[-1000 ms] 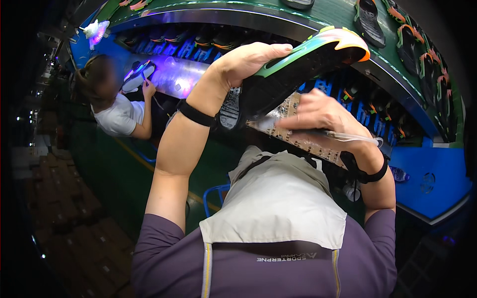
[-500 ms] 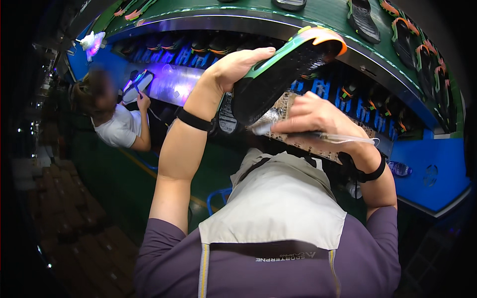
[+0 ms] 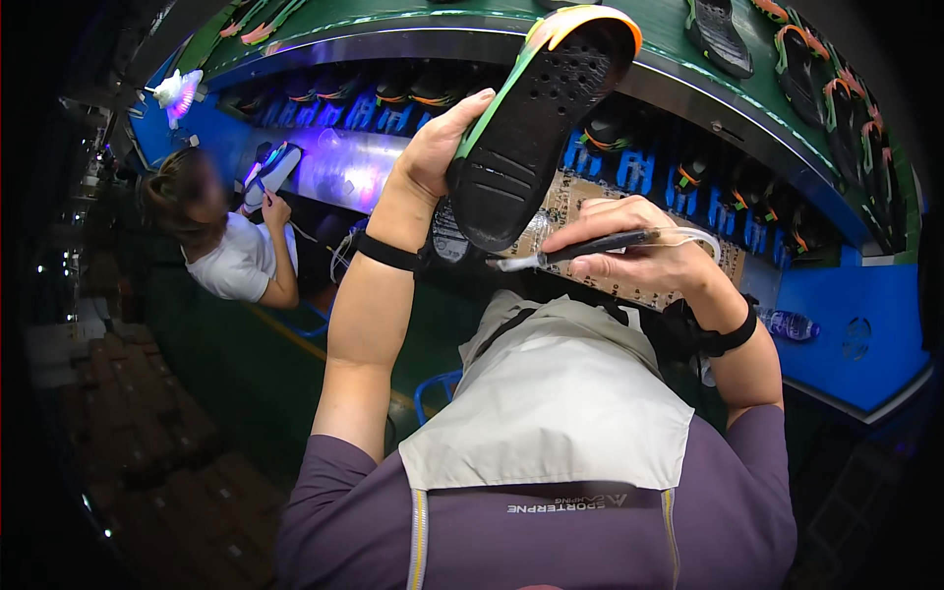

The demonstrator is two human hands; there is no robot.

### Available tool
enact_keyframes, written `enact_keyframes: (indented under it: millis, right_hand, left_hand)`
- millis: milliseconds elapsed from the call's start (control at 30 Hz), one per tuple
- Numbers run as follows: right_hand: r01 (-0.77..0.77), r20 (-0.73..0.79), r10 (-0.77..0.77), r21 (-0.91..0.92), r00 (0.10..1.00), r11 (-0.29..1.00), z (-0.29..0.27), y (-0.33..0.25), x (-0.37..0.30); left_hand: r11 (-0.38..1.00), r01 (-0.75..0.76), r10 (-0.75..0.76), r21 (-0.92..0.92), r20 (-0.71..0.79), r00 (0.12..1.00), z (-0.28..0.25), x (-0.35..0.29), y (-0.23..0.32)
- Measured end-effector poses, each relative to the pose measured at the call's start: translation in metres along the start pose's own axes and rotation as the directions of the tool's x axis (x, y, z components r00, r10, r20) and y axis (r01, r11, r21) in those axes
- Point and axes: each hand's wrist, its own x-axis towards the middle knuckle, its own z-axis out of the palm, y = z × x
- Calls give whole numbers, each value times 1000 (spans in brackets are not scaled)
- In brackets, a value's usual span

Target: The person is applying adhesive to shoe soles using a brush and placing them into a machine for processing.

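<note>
My left hand is closed on the side of a black shoe sole with a raised green and orange rim. The sole is held up at a slant, its holed and ribbed inner face towards me. In my right hand is a brush with a dark handle and pale bristles, gripped between thumb and fingers. A clear tube curves from the handle's back end. The bristles are just below the sole's lower end, and I cannot tell whether they touch it. Behind my left wrist, another dark sole shows in part.
Printed brown cardboard covers the bench under my right hand. Beyond runs a green conveyor with several soles, its metal edge above blue racks holding shoes. A co-worker sits at left. A bottle lies at right.
The sole has shifted up and left and turned more upright, showing its inner face more fully. My right hand has rolled, so the brush handle now shows more.
</note>
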Motion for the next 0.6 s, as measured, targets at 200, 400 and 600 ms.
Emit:
enact_keyframes:
  millis: [200, 400, 600]
  right_hand:
    - [40, -88, -69, -292, 994, 955, 22, 16, 5]
    - [198, -305, -267, -240, 914, 950, -11, -1, 14]
    - [-31, -440, -552, -801, 708, 598, -35, 19, 47]
  left_hand:
    - [1000, 19, -19, 10, -25, 1000, -11, 5, -18]
    - [965, -34, -9, -258, -163, 987, -8, -5, -46]
    - [975, -33, -1, -221, -149, 989, 13, -19, -71]
